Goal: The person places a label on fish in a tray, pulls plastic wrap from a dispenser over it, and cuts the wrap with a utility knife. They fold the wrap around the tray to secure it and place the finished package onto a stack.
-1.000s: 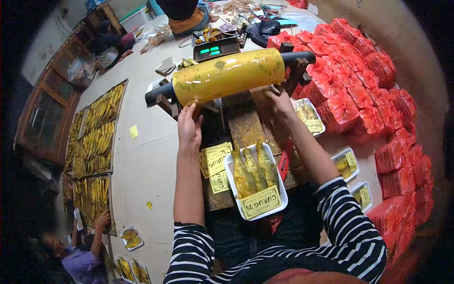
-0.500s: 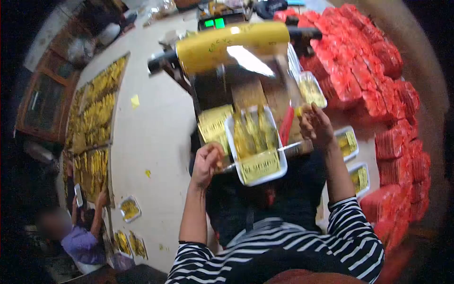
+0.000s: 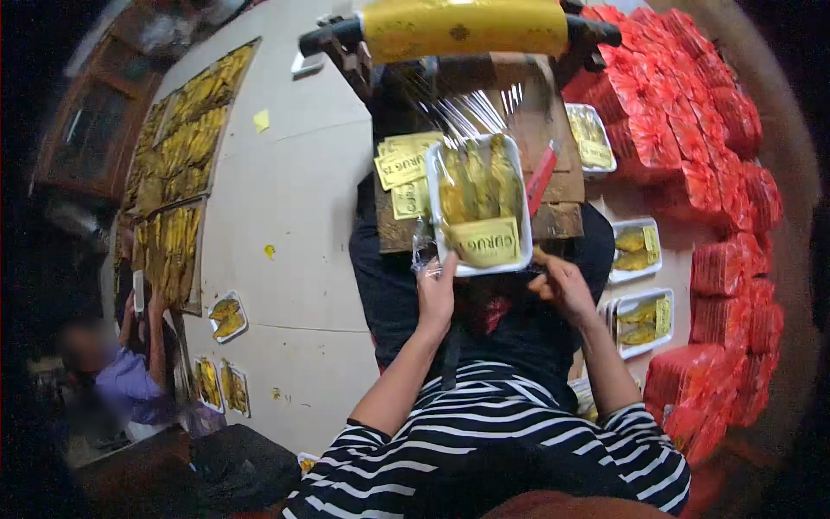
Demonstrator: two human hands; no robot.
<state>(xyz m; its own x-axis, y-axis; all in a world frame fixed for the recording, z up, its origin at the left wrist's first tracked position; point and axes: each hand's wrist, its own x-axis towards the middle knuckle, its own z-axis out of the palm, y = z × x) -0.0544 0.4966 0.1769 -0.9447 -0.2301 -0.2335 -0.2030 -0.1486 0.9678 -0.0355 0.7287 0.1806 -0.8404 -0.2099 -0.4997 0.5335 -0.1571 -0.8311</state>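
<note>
A white foam tray (image 3: 523,186) of yellow fish (image 3: 474,182) sits in front of me on a wooden board (image 3: 566,186), with a yellow printed label (image 3: 487,242) across its near end. Clear plastic film (image 3: 467,112) stretches over the tray from a large yellow-cored roll (image 3: 462,30) behind it. My left hand (image 3: 437,290) is closed on bunched film at the tray's near left corner, thumb against the rim. By the near right corner, my right hand (image 3: 564,287) has its fingers curled together at the film's edge; the film there barely shows.
Loose labels (image 3: 405,164) lie left of the tray, a red-handled cutter (image 3: 542,177) right of it. Packed trays (image 3: 635,251) and stacks of red packs (image 3: 718,268) stand at the right. Racks of yellow fish (image 3: 186,130) and another person (image 3: 134,381) are at the left.
Both hands have come down and inward to the tray's near corners, drawing the film over its near end. My view has shifted, so the roll appears higher.
</note>
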